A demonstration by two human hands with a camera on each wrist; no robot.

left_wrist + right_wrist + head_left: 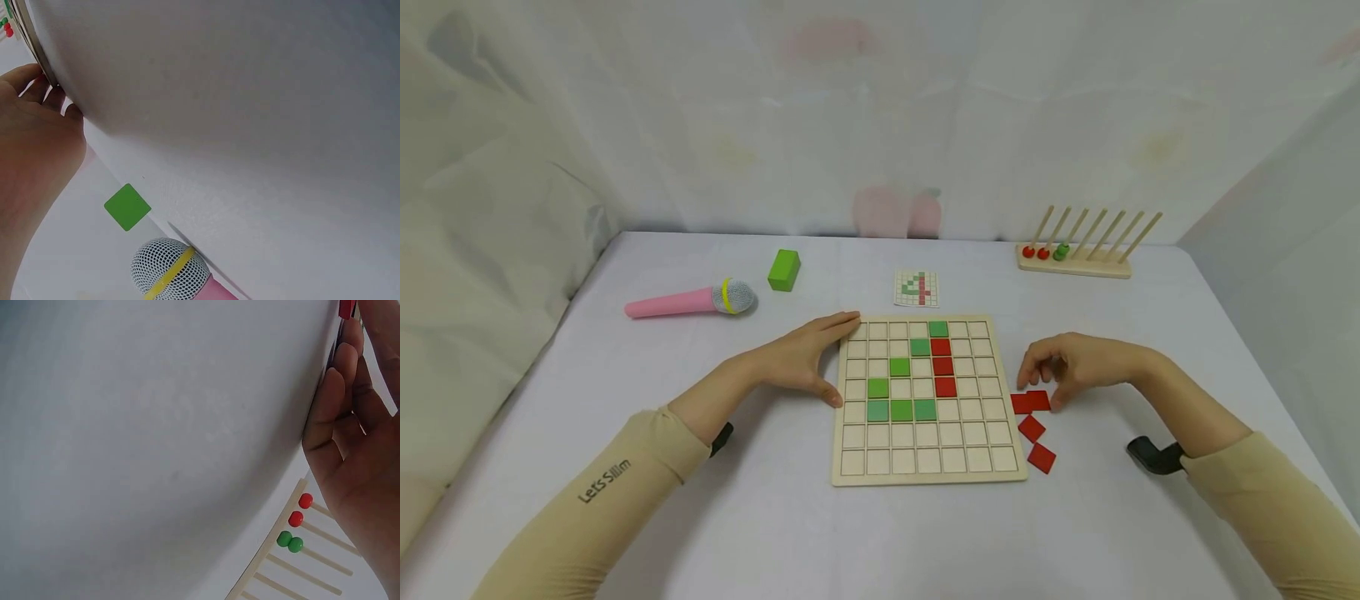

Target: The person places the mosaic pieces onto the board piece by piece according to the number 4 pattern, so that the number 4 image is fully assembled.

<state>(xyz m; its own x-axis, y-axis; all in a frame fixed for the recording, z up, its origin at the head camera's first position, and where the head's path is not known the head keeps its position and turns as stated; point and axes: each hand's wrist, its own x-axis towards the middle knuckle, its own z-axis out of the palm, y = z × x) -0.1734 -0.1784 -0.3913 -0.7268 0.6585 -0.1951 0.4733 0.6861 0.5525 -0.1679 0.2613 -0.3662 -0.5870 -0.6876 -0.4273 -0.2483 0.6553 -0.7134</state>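
Note:
A square wooden grid board [927, 461] lies flat on the table, with green tiles [901, 410] and red tiles [942, 366] in some cells. At its left edge, my left hand [797, 354] rests with thumb and fingers spread against the rim; the left wrist view shows fingertips at the board's edge [37, 44]. My right hand [1078, 362] is beside the board, fingers bent down and thumb apart, right at two overlapping loose red tiles [1036, 401]. Whether fingertips touch them is unclear. Two more loose red tiles [1041, 458] lie nearer me.
Behind the board lies a small pattern card [917, 288]. A pink toy microphone [692, 302] and a green block [784, 270] are at the back left. A wooden peg rack [1075, 265] with red and green beads stands at the back right.

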